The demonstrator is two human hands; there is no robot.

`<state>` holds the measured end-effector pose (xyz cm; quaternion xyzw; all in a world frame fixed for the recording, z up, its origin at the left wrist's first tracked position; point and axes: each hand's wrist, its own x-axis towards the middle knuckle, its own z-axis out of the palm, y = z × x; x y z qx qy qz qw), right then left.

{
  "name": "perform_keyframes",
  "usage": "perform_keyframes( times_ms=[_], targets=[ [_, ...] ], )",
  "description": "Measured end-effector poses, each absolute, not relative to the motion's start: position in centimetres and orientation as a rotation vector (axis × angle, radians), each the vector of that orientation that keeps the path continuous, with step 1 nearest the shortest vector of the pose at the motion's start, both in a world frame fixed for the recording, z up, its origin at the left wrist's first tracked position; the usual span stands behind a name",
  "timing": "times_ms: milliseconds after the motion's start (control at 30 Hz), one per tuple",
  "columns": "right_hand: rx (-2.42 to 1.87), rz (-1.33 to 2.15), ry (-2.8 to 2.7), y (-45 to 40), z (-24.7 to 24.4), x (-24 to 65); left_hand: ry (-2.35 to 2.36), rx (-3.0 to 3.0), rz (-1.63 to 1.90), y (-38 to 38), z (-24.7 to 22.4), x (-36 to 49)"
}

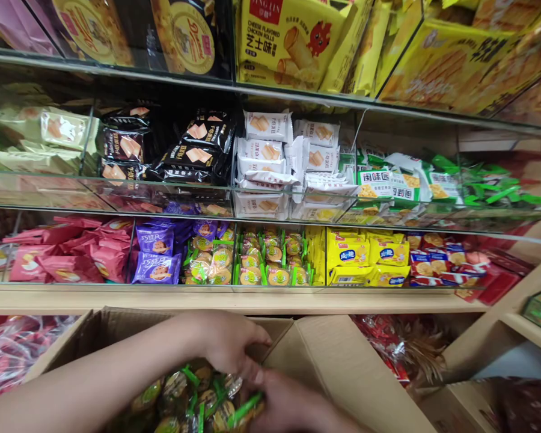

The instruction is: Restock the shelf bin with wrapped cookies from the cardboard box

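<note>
My left hand [232, 346] reaches over an open cardboard box [342, 361], its thumb stretched out apart from the other fingers. Nothing shows in its grasp. Below it, my right hand [288, 400] is inside the box, meeting the left hand's fingertips. Its fingers are blurred and partly hidden, beside the packs at the right of the pile. Inside the box lie several clear-wrapped round biscuits [198, 397] with green sealing strips. Similar green-edged biscuit packs [250, 264] stand in the lowest shelf bins, straight above the box.
Glass-fronted shelves hold purple packs [157, 252], pink packs [72, 249], yellow packs [349, 252] and white packs [261, 159]. A wooden shelf edge [252, 300] runs behind the box. Plastic-wrapped goods [9, 355] are at left; another cardboard box [455, 409] is at right.
</note>
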<state>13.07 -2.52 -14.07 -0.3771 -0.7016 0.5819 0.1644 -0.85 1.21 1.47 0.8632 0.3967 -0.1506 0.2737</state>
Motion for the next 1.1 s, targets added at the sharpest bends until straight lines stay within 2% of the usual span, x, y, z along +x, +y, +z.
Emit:
perform_keyframes(
  times_ms=[133, 233, 500, 733, 1100],
  targets=[
    [-0.984, 1.888, -1.203, -1.0, -12.0, 14.2, 0.934, 2.100, -0.292, 2.5, 1.2, -1.5],
    [-0.772, 1.907, -0.942, -0.8, -11.0, 14.8, 0.874, 1.926, -0.127, 2.9, 0.3, -1.4],
    [-0.586, 1.910, -0.683, -0.4, -11.2, 15.1, 0.925, 1.650, 0.075, 3.2, 0.3, -0.9],
    [-0.589, 1.817, -0.468, 0.1, -10.3, 15.6, 1.006, 1.470, 0.346, 3.6, 0.9, -0.8],
    [-0.771, 1.586, -0.747, -0.5, -10.8, 15.1, 1.034, 1.669, 0.270, 3.7, 0.4, -0.6]
  ],
)
